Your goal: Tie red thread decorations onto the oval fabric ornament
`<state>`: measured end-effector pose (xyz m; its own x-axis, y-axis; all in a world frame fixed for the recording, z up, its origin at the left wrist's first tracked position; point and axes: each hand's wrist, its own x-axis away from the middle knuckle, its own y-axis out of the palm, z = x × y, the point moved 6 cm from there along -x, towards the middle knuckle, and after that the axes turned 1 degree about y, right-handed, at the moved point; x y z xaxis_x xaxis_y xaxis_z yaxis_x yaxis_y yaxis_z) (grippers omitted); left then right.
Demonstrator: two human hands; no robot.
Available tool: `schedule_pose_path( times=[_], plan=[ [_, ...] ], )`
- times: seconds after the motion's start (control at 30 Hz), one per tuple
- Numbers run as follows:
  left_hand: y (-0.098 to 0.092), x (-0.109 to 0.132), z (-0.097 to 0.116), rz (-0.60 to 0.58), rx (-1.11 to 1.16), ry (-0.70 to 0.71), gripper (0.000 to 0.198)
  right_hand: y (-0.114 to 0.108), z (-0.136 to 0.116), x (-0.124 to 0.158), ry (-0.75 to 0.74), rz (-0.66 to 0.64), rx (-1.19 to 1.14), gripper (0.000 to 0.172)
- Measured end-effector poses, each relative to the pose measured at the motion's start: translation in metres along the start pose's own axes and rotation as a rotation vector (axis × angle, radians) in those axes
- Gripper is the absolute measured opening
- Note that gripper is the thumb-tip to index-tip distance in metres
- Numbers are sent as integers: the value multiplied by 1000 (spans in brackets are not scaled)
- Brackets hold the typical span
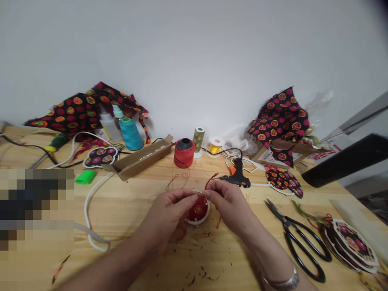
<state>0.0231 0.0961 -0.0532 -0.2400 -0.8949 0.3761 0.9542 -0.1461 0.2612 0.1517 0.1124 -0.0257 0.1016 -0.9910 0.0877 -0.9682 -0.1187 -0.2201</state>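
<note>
A round red fabric ornament [198, 209] with a white rim and small pale beads lies low in the middle, under my fingertips. My left hand [171, 208] is pinched at its upper left edge, thumb and forefinger together. Beside it my right hand [226, 202] pinches a red cord [211, 179] whose end sticks up above the fingers. The two sets of fingertips nearly meet at the top of the ornament. Whether the left fingertips grip the rim or a thin thread is too small to tell. Thin red thread lies loosely on the table behind my hands.
Black scissors [298, 238] and a stack of patterned ornaments [353, 242] lie at the right. Behind stand a red spool [184, 153], a teal spool [131, 133], an open cardboard box [145, 159] and a black glue gun [238, 173]. A white cable [87, 206] curves at the left.
</note>
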Motion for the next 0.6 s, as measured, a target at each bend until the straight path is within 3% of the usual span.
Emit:
schedule_pose_path(
  times=[0.17,0.23,0.37,0.47,0.6],
  plan=[
    [-10,1,19,143,-335,194,15,-5,-5,1,-130,65,209,16],
    [-10,1,23,154,-358,234,14,-6,-6,1,-167,97,283,15],
    [-2,1,12,34,-156,108,13,-7,-8,3,-186,134,326,14],
    [7,2,2,-75,-127,-5,12,-7,-8,3,-168,137,295,13],
    [9,3,7,-68,-262,61,11,-6,-6,2,-124,109,205,14]
  ],
)
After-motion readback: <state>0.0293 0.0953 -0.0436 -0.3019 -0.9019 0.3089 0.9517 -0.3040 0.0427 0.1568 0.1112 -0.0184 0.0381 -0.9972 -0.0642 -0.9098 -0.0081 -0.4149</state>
